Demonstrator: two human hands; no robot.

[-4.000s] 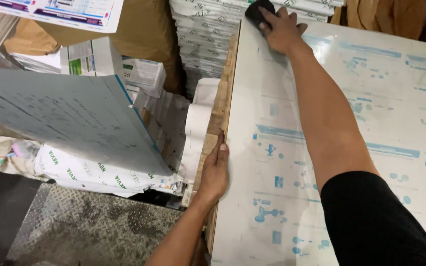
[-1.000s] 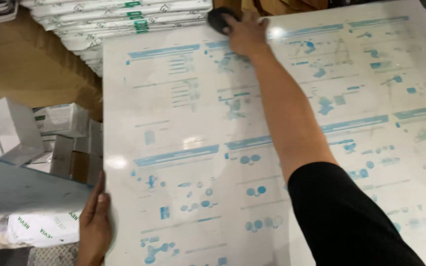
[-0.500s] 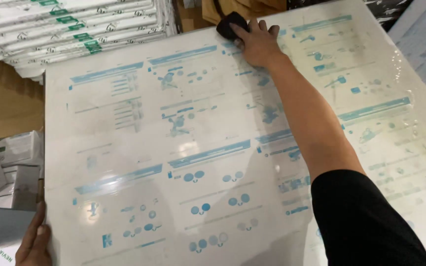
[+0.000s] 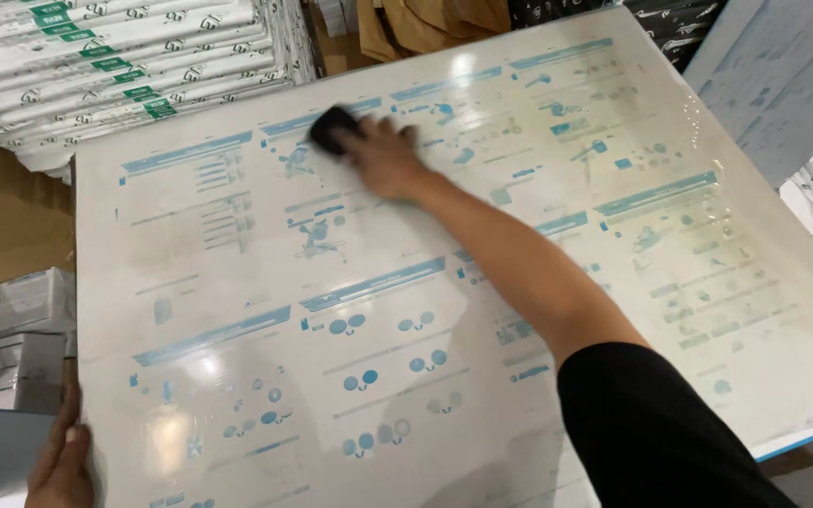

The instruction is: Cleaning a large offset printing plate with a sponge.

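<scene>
At the near left corner, the left hand [image 4: 60, 463] grips the edge of the large glossy printed sheet [image 4: 237, 282], fingers closed on it. The sheet lies flat, filling the middle of the scene. Stacked white packets [image 4: 115, 66] sit far left. Toward the far middle, the right hand [image 4: 383, 155] presses a dark pad [image 4: 333, 127] onto the sheet.

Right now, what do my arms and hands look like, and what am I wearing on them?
Both hands are bare, with no gloves, rings or watch in view. The right arm is bare from the wrist past the elbow, then covered by a short black sleeve of plain cloth with no markings. Of the left hand only the fingers and part of the back show at the picture's lower edge; its sleeve is out of view.
</scene>
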